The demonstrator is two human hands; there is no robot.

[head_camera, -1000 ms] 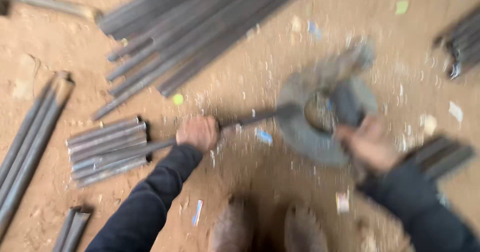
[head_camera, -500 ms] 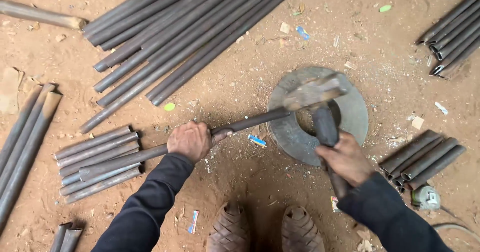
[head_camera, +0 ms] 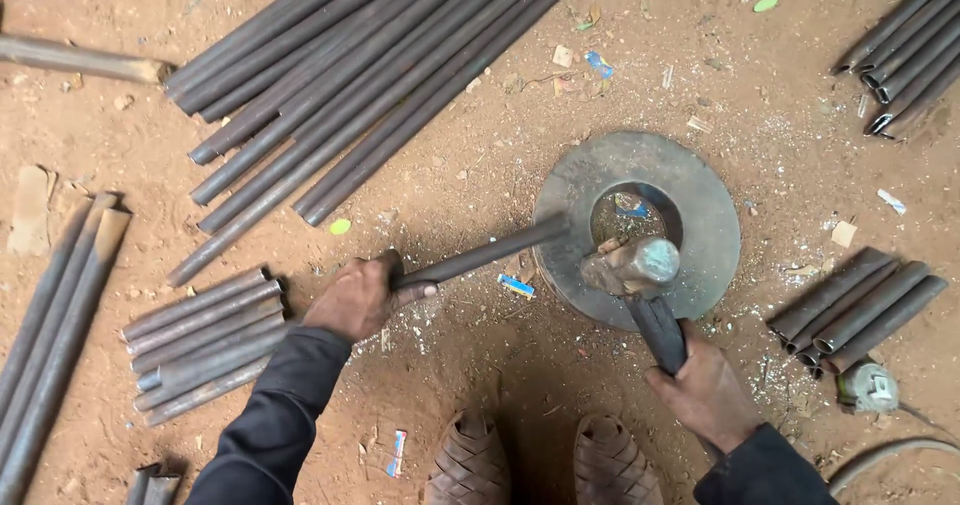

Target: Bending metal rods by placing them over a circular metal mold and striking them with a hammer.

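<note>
Red dirt ground (head_camera: 480, 165) (pipes (head_camera: 350, 75) scattered), steel ring (head_camera: 700, 205) lying flat.

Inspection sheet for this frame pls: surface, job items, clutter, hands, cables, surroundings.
Surface: bare red dirt ground, dusty.
Job's things: short pipe with its end on the flat steel ring; hammer head over the ring's inner edge.
Clutter: paper scraps, green bits, small debris around the ring.
Hands: left hand grips the pipe; right hand grips the hammer handle.
Cables: a curved hose or cable at lower right, kind unclear.
Surroundings: long pipes above, cut pieces on the left, more cut pieces on the right, sandals below.
</note>
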